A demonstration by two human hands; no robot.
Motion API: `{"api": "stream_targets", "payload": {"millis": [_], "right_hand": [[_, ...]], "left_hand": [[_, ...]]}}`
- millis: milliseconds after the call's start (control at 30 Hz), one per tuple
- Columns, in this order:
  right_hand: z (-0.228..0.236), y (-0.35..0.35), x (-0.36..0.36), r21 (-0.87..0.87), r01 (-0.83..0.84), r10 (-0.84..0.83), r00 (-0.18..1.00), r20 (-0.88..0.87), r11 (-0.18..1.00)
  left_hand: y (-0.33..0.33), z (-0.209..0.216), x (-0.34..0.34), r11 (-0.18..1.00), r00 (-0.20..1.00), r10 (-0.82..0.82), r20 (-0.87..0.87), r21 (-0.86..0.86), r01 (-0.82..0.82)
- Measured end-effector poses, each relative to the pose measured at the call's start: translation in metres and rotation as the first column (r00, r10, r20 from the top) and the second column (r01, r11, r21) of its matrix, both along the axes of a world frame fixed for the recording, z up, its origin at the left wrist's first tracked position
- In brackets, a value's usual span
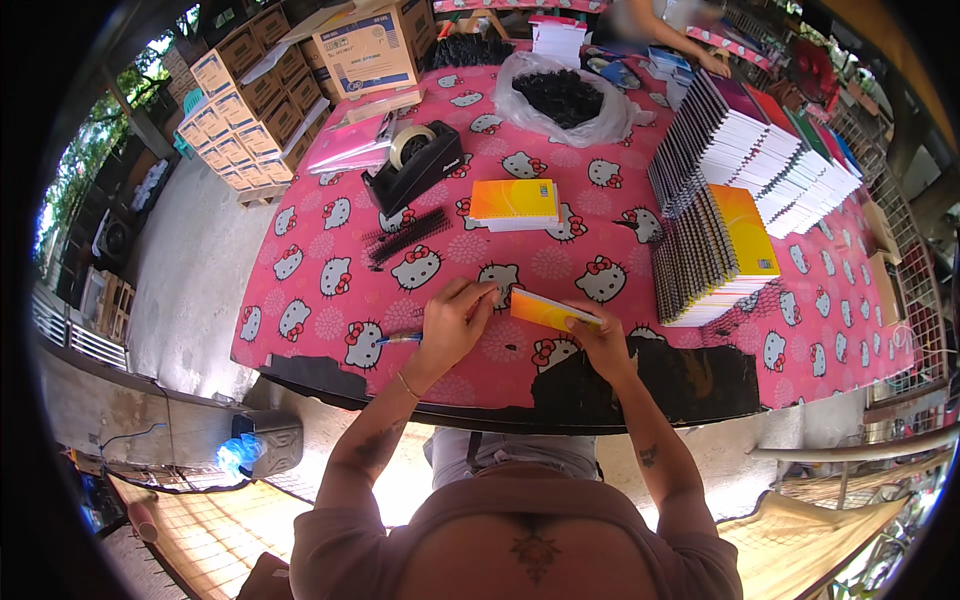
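Note:
Above the near part of the table, my right hand (604,347) grips a small yellow-orange notebook (543,310) at its right end, thumb on the cover. To its left, my left hand (455,318) is closed in a pinch close to the notebook's left end. Whatever those fingers hold, if anything, is too small to make out. A blue pen (400,339) lies beside my left wrist. Farther back sits a short stack of yellow spiral notepads (515,201). Several black binding coils (408,238) lie left of it.
A black tape dispenser (415,168) stands at the back left. Tall stacks of spiral notebooks (715,255) rise on the right. Behind are a plastic bag of black coils (565,98) and a cardboard box (368,50). A co-worker's arm (670,35) reaches in at the far side.

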State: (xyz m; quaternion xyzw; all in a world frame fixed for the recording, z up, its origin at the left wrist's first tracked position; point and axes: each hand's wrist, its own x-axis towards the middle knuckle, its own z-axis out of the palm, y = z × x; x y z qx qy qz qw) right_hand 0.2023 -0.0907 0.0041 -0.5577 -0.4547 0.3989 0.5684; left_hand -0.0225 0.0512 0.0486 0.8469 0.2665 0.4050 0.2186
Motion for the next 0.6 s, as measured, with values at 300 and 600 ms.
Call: {"api": "stream_targets", "payload": {"millis": [300,600], "right_hand": [[0.010,-0.002,-0.001,-0.037,-0.013,0.014,0.999,0.045,0.999],[0.036,-0.014,-0.023,0.021,0.213,-0.208,0.969,-0.131,0.977]], "left_hand": [[0.034,0.010,0.000,0.930,0.906,-0.361,-0.221,-0.149,0.335],[-0.039,0.008,0.026,0.882,0.889,0.128,-0.441,0.459,0.101]]}}
